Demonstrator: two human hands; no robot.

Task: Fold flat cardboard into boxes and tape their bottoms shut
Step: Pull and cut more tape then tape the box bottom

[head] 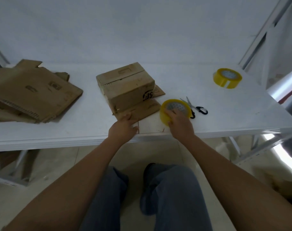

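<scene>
Two hands at table [58, 135] edge. Right hand [181, 125], fingers curled round yellow tape roll [174, 109], at 4 o'clock of folded box [127, 87]. Left hand [123, 129], fingers extended, touches box flap [142, 110] at 6 o'clock. Flat cardboard stack [30, 94] at 9 o'clock; scissors [195, 106], second roll [227, 77] at 3 o'clock.

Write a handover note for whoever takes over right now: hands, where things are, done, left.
Left hand: fingers flat on the box's near flap, at the table edge.
Right hand: grips the tape roll, which rests on the table right of the box.
Box: folded up, bottom flaps closed on top, seam apparently untaped.
Scissors: just behind the roll.
Spare roll: far right.
Flat cardboard: stacked at left.
Done: one box folded.
Left: tape its seam, cut the tape, then fold the stack.
</scene>
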